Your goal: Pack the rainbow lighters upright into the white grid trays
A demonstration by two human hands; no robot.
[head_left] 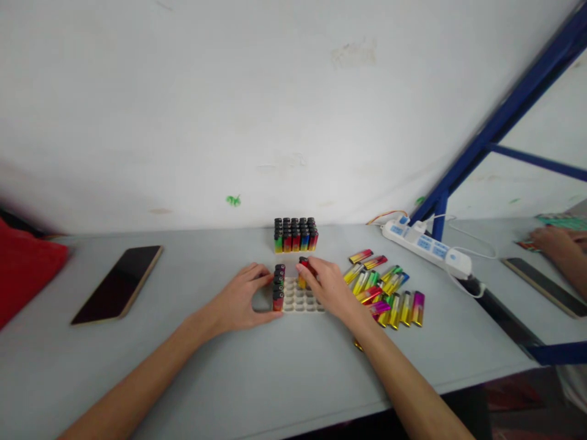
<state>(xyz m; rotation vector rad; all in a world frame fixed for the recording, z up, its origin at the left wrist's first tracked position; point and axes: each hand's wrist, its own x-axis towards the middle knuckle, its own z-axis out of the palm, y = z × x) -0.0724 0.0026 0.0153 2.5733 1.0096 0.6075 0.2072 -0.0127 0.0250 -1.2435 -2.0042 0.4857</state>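
Observation:
A white holed tray (300, 300) lies on the table before me, with a column of upright lighters (278, 299) standing along its left side. My left hand (241, 298) curves round that side, its thumb at the near corner and its fingers by the lighters farther back, holding the tray. Between thumb and fingers, my right hand (328, 287) pinches a red and yellow lighter (302, 280) upright over the tray's far part. Part of the tray is hidden under this hand. Loose shiny lighters (394, 311) in several colours lie heaped to the right.
Behind the tray stands a block of upright lighters (296, 241). A phone (119, 284) and a red item (22, 269) lie left. To the right are a power strip (426, 247), a blue frame (477, 146), another phone (545, 286) and another person's hand (557, 241).

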